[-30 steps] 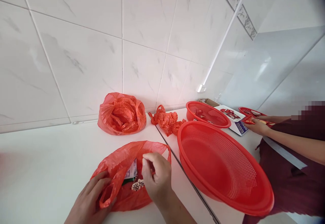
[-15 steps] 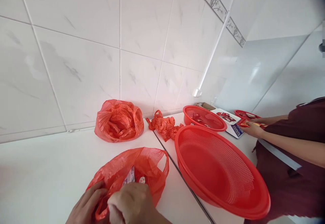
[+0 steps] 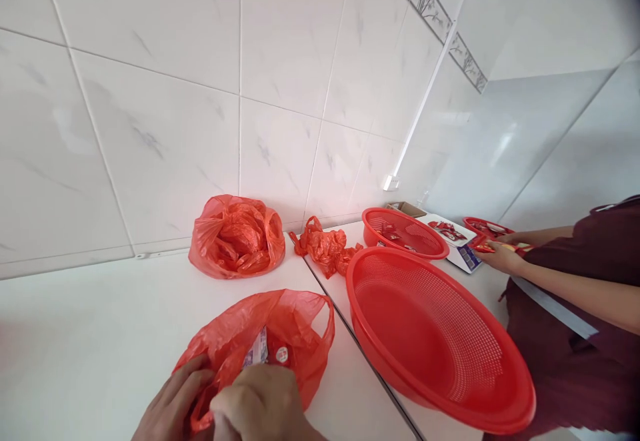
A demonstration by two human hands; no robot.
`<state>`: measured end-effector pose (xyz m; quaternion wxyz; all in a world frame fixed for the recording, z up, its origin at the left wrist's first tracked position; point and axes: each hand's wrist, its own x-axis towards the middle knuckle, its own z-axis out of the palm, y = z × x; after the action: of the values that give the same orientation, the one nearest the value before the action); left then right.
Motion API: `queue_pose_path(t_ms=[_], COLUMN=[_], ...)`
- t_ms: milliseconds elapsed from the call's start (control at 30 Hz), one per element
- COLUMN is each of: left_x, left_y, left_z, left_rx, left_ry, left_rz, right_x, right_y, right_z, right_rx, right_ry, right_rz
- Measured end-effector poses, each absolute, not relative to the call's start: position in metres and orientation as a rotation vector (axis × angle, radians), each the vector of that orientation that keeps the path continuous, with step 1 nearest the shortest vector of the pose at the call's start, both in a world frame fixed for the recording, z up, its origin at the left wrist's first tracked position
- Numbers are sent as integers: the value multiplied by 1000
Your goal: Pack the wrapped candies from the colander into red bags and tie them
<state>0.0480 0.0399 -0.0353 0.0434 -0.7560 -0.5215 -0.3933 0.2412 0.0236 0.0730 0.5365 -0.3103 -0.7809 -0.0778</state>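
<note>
On the white desk (image 3: 110,341), open red plastic bag (image 3: 307,347) with white-and-purple packet (image 3: 257,349) inside, just left of large red colander (image 3: 430,334). My left hand (image 3: 173,404) pinches the bag's left edge; my right hand (image 3: 265,401) is curled over the mouth, can't tell if its fingers hold anything.

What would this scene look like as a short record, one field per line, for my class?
Left hand: on the near-left edge of an open, thin red plastic bag
Right hand: curled at the bag's near edge; grip hidden
Bag contents: white printed packet, red packet with round pale label
Behind bag: rounded bundle of crumpled red plastic film
Right of bag: large, oval, perforated red plastic basket
Beyond basket: smaller red plastic basket; white boxy scale
Co-worker's hand: holding a red packet
</note>
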Motion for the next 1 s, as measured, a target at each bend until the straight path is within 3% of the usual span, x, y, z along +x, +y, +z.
queue_pose_path(t_ms=[267,500,733,1000], left_x=[54,61,62,70], left_y=[38,32,23,11], left_z=[-25,-17,6,51], left_rx=[-2317,-2360,-2306,-2178], left_ry=[-1565,-1793,-2240,-2335], left_rz=[-1148,-1190,-1581,-1849], right_x=[271,290,316,326], right_y=[50,38,40,42], right_z=[90,135,77,54], right_rx=[-832,-747,-1335,-1563], right_ry=[-1729,-1631,-1640,-1448], right_rz=[22,-133,-182,411])
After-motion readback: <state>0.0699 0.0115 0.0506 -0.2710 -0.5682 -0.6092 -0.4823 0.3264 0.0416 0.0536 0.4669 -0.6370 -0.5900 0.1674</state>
